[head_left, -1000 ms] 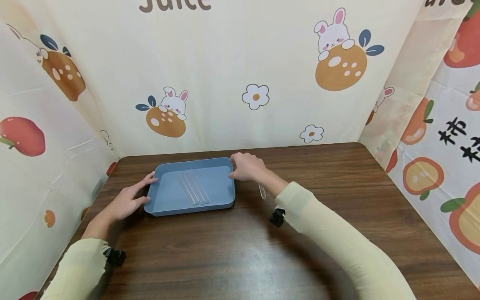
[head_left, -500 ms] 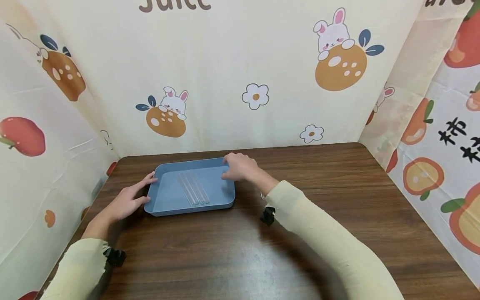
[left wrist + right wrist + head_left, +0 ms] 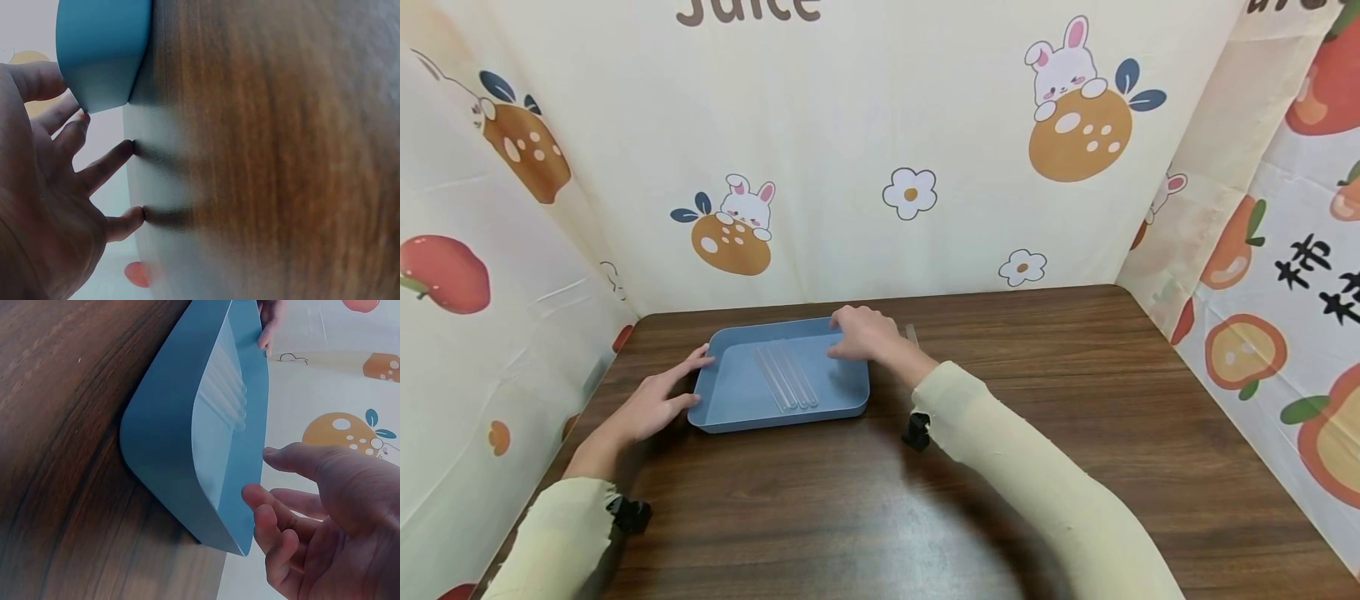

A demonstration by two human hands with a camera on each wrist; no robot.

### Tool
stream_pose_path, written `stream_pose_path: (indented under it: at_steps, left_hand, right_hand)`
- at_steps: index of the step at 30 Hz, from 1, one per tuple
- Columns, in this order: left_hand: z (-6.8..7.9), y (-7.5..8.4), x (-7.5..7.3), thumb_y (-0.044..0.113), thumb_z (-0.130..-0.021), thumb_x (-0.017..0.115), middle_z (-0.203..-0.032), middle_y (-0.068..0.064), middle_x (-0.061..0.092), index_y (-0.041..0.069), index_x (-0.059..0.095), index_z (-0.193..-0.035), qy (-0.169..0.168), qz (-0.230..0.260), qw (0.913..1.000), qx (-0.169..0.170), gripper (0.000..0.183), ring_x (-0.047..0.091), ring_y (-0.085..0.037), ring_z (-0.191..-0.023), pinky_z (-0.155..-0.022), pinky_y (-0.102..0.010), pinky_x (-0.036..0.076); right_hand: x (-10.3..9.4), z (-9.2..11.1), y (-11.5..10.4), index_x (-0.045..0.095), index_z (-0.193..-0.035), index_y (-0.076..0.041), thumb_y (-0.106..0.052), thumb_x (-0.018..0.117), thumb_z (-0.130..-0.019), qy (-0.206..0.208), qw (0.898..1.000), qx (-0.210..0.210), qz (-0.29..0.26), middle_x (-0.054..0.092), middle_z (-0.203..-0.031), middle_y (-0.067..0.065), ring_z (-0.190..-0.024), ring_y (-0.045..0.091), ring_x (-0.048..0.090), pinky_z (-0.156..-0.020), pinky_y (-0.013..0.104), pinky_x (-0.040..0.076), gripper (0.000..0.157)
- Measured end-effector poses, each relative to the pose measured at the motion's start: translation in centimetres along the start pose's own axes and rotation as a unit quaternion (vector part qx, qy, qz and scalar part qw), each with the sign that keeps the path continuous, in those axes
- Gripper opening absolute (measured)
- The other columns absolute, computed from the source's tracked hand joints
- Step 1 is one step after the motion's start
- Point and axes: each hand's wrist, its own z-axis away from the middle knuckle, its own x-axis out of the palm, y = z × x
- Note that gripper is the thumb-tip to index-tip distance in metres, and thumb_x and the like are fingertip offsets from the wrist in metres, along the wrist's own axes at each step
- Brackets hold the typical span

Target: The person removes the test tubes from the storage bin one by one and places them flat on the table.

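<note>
A shallow blue tray point(image 3: 778, 422) lies on the table with several clear test tubes point(image 3: 787, 379) side by side inside. At its left end is my left hand point(image 3: 651, 406), thumb and fingers spread against the wall. In the left wrist view, two of that hand's fingertips point(image 3: 129, 148) meet the tabletop. My right hand point(image 3: 865, 335) is over the tray's right end, its fingers loosely bent with nothing between them. The right wrist view shows the thumb and fingers apart beside the tray's rim point(image 3: 199, 465). Another clear tube point(image 3: 912, 335) pokes out behind my right wrist, mostly hidden.
The dark wooden table point(image 3: 790, 508) extends in front of the tray and to its right. A printed curtain point(image 3: 842, 242) hangs along the back edge, with more printed cloth at both sides.
My right hand has moved left from the tray's right rim to over its inside. The lone tube's near end is now covered and its far end shows. My left hand and the tray stay put.
</note>
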Motion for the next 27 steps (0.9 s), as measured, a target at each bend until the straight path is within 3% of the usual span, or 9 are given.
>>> stream_pose_path:
  at_steps: [13,21,25,27]
  left_hand:
    - [0.0,-0.1,0.1,0.012,-0.109,0.064,-0.187,-0.023,0.026,0.005,0.046,-0.169,0.004,0.005,1.0,0.007,0.063,0.035,-0.066,-0.162,-0.12,-0.089,0.033]
    - [0.1,-0.1,0.1,0.013,-0.109,0.064,-0.188,-0.023,0.026,0.006,0.045,-0.17,0.004,0.004,1.0,0.004,0.064,0.036,-0.065,-0.161,-0.119,-0.089,0.034]
    - [0.0,-0.2,0.1,0.013,-0.109,0.064,-0.187,-0.023,0.026,0.006,0.045,-0.17,0.004,0.0,1.0,0.001,0.064,0.037,-0.065,-0.161,-0.119,-0.089,0.034]
    - [-0.1,-0.2,0.1,0.014,-0.108,0.065,-0.188,-0.022,0.026,0.007,0.045,-0.17,0.002,-0.004,1.0,-0.004,0.066,0.036,-0.066,-0.161,-0.119,-0.089,0.034]
  right_hand:
    - [0.6,-0.9,-1.4,0.069,-0.155,-0.022,-0.036,0.077,-0.105,-0.004,1.0,-0.006,0.014,0.073,-0.156,0.001,-0.122,0.028,0.077,-0.102,0.051,0.064,0.053]
    - [4.6,-6.1,-0.3,0.071,-0.15,-0.033,-0.044,0.079,-0.098,-0.006,0.998,-0.017,0.053,0.077,-0.148,-0.006,-0.108,0.024,0.076,-0.087,0.054,0.063,0.054]
    - [3.1,-3.4,-2.1,0.069,-0.153,-0.028,-0.04,0.077,-0.102,-0.02,0.999,-0.021,0.043,0.076,-0.15,-0.004,-0.103,0.02,0.073,-0.088,0.047,0.064,0.053]
    - [3.4,-3.4,-2.2,0.069,-0.154,-0.027,-0.039,0.076,-0.102,-0.018,0.999,-0.023,0.037,0.076,-0.151,-0.004,-0.097,0.017,0.072,-0.087,0.048,0.062,0.053]
